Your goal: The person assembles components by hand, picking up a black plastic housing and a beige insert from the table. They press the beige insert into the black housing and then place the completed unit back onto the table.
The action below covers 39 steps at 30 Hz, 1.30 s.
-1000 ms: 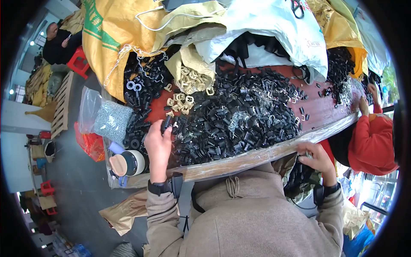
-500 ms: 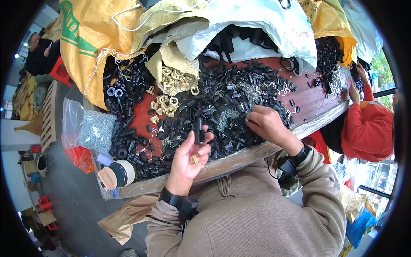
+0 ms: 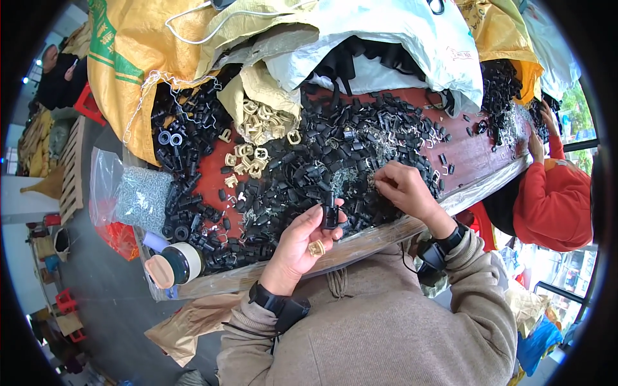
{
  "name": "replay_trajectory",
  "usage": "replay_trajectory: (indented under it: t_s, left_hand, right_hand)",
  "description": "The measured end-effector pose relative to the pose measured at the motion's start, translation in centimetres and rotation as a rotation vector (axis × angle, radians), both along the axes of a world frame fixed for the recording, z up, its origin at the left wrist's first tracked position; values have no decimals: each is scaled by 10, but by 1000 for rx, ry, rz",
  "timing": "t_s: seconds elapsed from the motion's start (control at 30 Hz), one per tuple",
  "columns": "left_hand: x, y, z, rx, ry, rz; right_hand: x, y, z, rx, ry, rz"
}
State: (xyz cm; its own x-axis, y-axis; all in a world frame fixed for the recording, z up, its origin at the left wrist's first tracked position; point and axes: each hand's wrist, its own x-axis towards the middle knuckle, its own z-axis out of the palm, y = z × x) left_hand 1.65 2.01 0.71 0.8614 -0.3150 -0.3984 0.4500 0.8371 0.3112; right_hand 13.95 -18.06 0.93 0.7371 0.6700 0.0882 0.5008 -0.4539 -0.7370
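Between the thumb and fingers of my left hand (image 3: 301, 243) stands a black plastic cylindrical part (image 3: 330, 211), upright over the near edge of the table. A small cream plastic clip (image 3: 316, 248) rests in the lower fingers of the same hand. My right hand (image 3: 404, 190) has its fingertips pinched together at a heap of black plastic parts (image 3: 302, 174); anything between them is too small to make out. Close to those fingertips lies a tangle of small clear or silvery pieces (image 3: 344, 179). Several more cream clips (image 3: 248, 161) spill from a sack at the far left of the heap.
At the left are a bag of small screws (image 3: 143, 198) and a dark jar with a pale lid (image 3: 181, 262). Large sacks (image 3: 393, 38) line the back. A co-worker in red (image 3: 553, 206) works at the right end; another person (image 3: 61, 80) is far left.
My left hand has moved right and slightly down, carrying the black part and the clip closer to my right hand. My right hand has shifted only slightly.
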Motion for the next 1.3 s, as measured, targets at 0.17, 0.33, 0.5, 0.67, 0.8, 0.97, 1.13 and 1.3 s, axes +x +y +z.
replay_trajectory:
  t_s: [0.17, 0.33, 0.5, 0.67, 0.8, 0.97, 1.13, 1.3]
  left_hand:
    - [6, -10, 1, 37, 3, -24]
    - [10, -17, 0, 98, 26, -31]
    - [8, -24, 5, 159, 90, -8]
    - [7, -24, 3, 263, 112, -55]
    - [4, -23, -2, 282, 81, -89]
    - [1, -25, -9, 306, 54, -132]
    - [1, -24, -4, 260, 5, -196]
    - [4, -19, -3, 214, -1, -208]
  right_hand:
    - [-10, -1, 9, 263, 863, -145]
    - [-28, 5, 27, 323, 922, -92]
    - [-38, 16, 34, 196, 60, 163]
    - [-42, 19, 35, 68, -141, 205]
    - [-42, 21, 37, -27, -171, 251]
    - [-40, 23, 37, -97, -138, 293]
    - [-39, 25, 42, -110, -117, 293]
    - [-39, 27, 39, -77, -70, 252]
